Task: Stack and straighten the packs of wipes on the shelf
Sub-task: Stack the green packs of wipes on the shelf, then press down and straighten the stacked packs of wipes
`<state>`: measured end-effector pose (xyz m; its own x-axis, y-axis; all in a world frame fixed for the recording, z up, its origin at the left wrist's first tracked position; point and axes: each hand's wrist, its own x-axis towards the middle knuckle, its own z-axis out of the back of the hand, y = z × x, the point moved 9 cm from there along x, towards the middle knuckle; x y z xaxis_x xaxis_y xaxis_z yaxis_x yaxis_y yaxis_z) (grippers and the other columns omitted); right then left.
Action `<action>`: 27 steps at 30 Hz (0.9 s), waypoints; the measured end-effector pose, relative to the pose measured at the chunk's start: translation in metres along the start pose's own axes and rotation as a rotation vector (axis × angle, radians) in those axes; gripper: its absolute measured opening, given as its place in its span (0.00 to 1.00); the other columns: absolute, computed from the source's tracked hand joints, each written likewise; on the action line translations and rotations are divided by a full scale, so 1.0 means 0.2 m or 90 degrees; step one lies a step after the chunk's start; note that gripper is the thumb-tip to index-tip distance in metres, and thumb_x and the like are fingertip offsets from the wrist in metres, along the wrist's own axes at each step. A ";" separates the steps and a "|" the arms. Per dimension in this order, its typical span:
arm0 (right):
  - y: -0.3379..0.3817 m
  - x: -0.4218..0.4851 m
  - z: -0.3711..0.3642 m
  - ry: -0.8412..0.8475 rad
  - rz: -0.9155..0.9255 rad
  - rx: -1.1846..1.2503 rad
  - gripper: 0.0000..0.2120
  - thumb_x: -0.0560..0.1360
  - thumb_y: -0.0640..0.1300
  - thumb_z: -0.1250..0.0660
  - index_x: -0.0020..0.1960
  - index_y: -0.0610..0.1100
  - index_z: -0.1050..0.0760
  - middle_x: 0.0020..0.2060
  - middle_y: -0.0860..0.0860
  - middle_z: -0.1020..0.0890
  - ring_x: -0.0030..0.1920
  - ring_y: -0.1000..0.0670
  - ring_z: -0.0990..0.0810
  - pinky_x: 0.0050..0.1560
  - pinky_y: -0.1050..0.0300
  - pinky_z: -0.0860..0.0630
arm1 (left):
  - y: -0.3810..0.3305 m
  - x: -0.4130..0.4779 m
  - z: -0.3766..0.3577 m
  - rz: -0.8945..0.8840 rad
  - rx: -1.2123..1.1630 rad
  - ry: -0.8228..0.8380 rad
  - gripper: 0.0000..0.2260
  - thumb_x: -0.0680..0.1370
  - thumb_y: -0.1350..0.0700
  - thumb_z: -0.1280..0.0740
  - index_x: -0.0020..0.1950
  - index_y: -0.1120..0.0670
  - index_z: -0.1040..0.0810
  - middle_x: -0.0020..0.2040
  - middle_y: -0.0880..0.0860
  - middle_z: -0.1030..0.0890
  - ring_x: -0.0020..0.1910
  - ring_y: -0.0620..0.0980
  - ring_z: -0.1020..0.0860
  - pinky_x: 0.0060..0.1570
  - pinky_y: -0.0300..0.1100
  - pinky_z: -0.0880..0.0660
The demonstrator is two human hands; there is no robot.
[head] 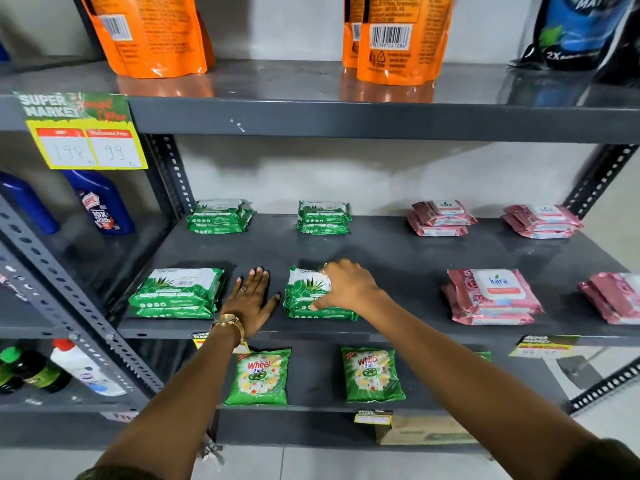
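On the grey middle shelf (398,258) lie stacks of wipes packs. Green stacks sit at the front left (176,292), front centre (304,296), back left (218,216) and back centre (323,218). Pink stacks lie at the back right (440,218), far back right (542,221), front right (493,296) and the right edge (613,296). My right hand (346,285) rests on top of the front centre green stack, fingers over its right side. My left hand (251,299) lies flat and open on the bare shelf between the two front green stacks.
Orange pouches (152,32) and a dark pouch (575,29) stand on the shelf above. Green detergent packets (259,377) lie on the shelf below. Blue bottles (100,202) stand in the left bay behind a slotted upright (69,296). A yellow price tag (86,133) hangs from the upper shelf edge.
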<state>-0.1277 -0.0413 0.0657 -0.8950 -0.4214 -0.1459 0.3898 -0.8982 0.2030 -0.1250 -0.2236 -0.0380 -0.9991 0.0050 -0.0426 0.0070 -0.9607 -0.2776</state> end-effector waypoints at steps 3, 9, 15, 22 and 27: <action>-0.07 -0.05 0.03 -0.021 -0.014 0.056 0.42 0.68 0.65 0.33 0.71 0.40 0.37 0.69 0.42 0.30 0.69 0.41 0.32 0.65 0.43 0.30 | 0.04 0.04 0.11 0.088 -0.257 -0.041 0.23 0.80 0.51 0.40 0.72 0.60 0.37 0.75 0.59 0.39 0.74 0.57 0.41 0.74 0.49 0.47; -0.51 -0.24 0.21 -0.178 -0.076 0.147 0.30 0.78 0.59 0.44 0.71 0.39 0.36 0.71 0.39 0.33 0.74 0.40 0.39 0.69 0.39 0.33 | -0.45 -0.09 0.43 -0.004 -0.243 -0.247 0.20 0.80 0.49 0.44 0.71 0.54 0.35 0.74 0.59 0.36 0.73 0.60 0.39 0.68 0.59 0.34; -1.05 -0.42 0.27 -0.212 -0.224 0.068 0.30 0.79 0.55 0.45 0.74 0.37 0.43 0.75 0.39 0.39 0.76 0.38 0.47 0.75 0.39 0.45 | -0.83 -0.13 0.23 -0.096 -0.013 -0.147 0.38 0.71 0.36 0.61 0.74 0.58 0.44 0.77 0.58 0.48 0.76 0.55 0.54 0.73 0.47 0.60; -1.35 -0.48 0.14 -0.138 -0.302 0.025 0.33 0.79 0.58 0.49 0.76 0.41 0.50 0.78 0.46 0.46 0.77 0.38 0.52 0.75 0.36 0.51 | -0.78 -0.06 0.09 -0.003 0.059 -0.079 0.31 0.77 0.40 0.58 0.76 0.55 0.52 0.78 0.56 0.52 0.76 0.54 0.58 0.74 0.50 0.61; -1.38 -0.50 0.08 -0.185 -0.295 0.039 0.33 0.78 0.60 0.52 0.77 0.45 0.52 0.78 0.48 0.48 0.77 0.39 0.53 0.75 0.37 0.54 | -0.77 -0.03 0.05 0.037 0.069 -0.099 0.27 0.81 0.43 0.54 0.76 0.54 0.54 0.78 0.55 0.53 0.76 0.53 0.58 0.74 0.52 0.61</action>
<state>-0.1492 0.2503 0.0397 -0.9964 0.0757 0.0388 -0.0643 -0.9689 0.2391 -0.1202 -0.0784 0.0150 -0.9918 -0.0854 0.0954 0.0679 -0.9825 -0.1733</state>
